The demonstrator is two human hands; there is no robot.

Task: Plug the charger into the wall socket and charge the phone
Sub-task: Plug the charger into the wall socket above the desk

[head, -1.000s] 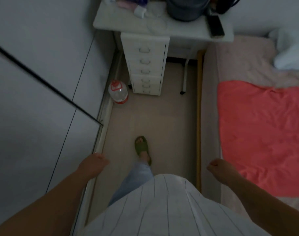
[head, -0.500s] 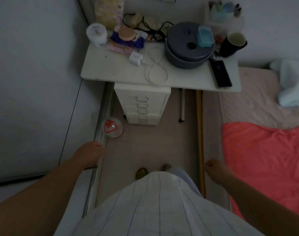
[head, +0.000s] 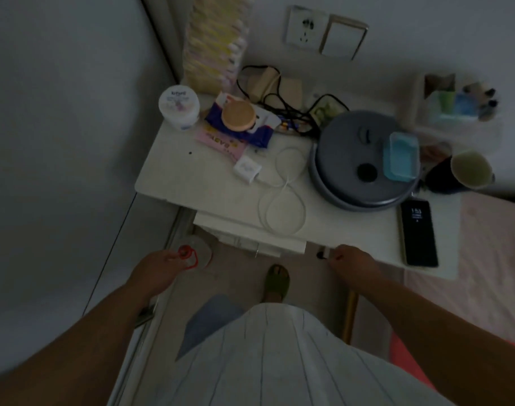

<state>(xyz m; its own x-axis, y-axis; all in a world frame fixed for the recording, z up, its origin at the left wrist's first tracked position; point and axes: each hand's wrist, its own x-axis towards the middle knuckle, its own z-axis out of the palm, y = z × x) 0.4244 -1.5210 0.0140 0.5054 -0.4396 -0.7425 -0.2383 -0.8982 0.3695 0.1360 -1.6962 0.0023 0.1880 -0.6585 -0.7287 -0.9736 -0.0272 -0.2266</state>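
A: What's closest to the camera?

B: A striped white shirt (head: 279,356), with both bare forearms reaching forward. The left hand (head: 155,272) hangs over the floor beside a red-capped bottle (head: 196,254), fingers loosely curled and holding nothing. The right hand (head: 352,263) sits at the front edge of the bench (head: 197,183), fingers curled in loosely, also holding nothing. One foot in a green slipper (head: 276,281) shows between them.

A: And the phone?

B: The phone (head: 418,231) lies flat at the bench's front right corner, screen lit, just beyond the right hand and not touching it.

A: Where's the charger?

B: The charger (head: 247,169), a small white block, rests on the bench left of centre. Its white cable (head: 282,206) loops toward the front edge. Neither end is plugged in.

A: What else is up there?

B: A round grey pot (head: 355,159) with a blue box (head: 401,156) on its lid, a dark mug (head: 461,171) to its right, a white tub (head: 178,106) at the far left, and tangled black cords (head: 279,104) behind.

A: The socket?

B: The wall socket (head: 306,27) is on the wall above the bench, next to a switch (head: 342,38), with nothing in it.
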